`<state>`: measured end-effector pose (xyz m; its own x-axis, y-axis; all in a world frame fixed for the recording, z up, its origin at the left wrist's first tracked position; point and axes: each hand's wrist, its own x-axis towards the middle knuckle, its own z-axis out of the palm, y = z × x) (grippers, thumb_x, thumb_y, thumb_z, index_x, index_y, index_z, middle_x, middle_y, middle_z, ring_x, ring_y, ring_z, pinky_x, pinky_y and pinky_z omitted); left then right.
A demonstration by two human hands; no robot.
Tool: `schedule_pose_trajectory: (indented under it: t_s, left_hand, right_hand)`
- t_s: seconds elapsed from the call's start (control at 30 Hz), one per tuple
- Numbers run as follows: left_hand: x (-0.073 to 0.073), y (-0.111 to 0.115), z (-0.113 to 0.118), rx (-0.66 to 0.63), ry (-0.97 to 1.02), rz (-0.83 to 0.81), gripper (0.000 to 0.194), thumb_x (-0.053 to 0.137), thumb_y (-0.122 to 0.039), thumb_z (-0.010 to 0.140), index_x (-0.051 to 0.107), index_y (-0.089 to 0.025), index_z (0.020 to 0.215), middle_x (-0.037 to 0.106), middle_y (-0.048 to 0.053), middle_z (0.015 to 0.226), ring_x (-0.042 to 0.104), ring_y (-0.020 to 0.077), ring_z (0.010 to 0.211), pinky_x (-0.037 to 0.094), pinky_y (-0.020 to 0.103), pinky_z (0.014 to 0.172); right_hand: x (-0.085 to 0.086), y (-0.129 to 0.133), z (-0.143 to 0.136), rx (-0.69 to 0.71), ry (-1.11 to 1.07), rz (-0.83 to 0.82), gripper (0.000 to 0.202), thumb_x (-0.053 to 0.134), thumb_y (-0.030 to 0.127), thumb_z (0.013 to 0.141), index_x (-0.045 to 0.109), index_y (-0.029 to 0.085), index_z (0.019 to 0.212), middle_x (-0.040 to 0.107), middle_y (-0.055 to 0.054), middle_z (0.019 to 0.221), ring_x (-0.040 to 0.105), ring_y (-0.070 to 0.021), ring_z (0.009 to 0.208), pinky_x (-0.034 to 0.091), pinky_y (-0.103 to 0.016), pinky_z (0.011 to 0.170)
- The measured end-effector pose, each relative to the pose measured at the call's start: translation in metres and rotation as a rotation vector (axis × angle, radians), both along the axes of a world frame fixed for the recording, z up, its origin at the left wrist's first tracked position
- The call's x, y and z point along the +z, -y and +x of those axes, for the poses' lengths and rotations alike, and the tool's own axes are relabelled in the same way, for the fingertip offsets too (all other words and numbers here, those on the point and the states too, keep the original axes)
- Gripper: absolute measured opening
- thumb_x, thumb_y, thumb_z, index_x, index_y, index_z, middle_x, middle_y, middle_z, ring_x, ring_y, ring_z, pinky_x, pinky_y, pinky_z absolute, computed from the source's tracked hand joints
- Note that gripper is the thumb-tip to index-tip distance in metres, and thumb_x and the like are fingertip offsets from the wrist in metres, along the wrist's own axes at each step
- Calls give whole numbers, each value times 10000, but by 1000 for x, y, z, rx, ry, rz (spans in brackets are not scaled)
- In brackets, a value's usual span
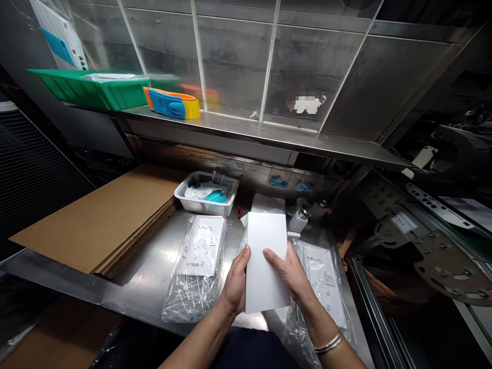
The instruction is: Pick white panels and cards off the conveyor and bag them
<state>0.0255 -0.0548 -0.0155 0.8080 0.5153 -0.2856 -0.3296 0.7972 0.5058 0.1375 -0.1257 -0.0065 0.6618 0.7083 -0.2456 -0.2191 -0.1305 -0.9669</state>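
Observation:
A plain white rectangular panel (266,277) is held up over the front of the metal table, between both hands. My left hand (236,279) grips its left edge, thumb along the side. My right hand (290,271) holds the right edge, with the thumb lying on the panel's face. To the left lies a white part in a clear plastic bag (202,246). Another bagged white part (325,277) lies on the right, partly behind my right forearm. The far side of the held panel is hidden.
Brown cardboard sheets (103,215) are stacked at the left. Behind stand a white basket (205,206) with wrappers and a pump bottle (299,220). A metal shelf (246,128) above carries a green tray (100,92) and a coloured band (172,105). Metal machinery stands at the right.

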Motion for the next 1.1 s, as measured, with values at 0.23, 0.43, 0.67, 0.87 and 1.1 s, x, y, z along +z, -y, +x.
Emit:
schedule_pose_trajectory:
  t_s: [0.23,0.43,0.67,0.87,1.1]
  left_hand:
    - [-1,-6,-9,-106,71,-140,531,443,-487,858,480,-159,1275,653,116,1115,576,313,1070,396,440,973]
    - [4,-16,-12,-141,136,-176,558,420,-506,860,483,-130,1267,644,136,1127,562,323,1088,362,461,994]
    - [5,-14,-12,-207,125,-202,604,407,-557,843,508,-108,1234,648,150,1108,559,337,1086,377,470,974]
    - [-3,-22,-10,-157,114,-234,576,434,-525,845,499,-110,1238,655,136,1095,580,324,1056,395,462,964]
    - [5,-3,-5,-93,-122,134,656,479,-528,823,378,-148,1348,460,144,1353,416,342,1236,332,476,1033]
  right_hand:
    - [11,6,-5,116,-164,130,584,727,427,661,497,239,1164,622,-84,1131,590,-289,1000,482,-416,823]
    - [-2,30,-6,34,-269,40,560,570,530,781,436,325,1284,496,-3,1329,480,-252,1171,430,-363,901]
    - [-33,42,-10,-28,-344,86,491,490,550,822,523,277,1229,621,-31,1171,525,-265,1114,460,-353,832]
    - [-34,44,-7,-66,-336,74,474,533,545,797,590,231,1148,673,-52,1015,586,-255,983,484,-316,692]
    - [-45,32,-19,-119,-344,-21,510,559,583,758,623,213,1102,690,-48,986,606,-247,950,487,-305,646]
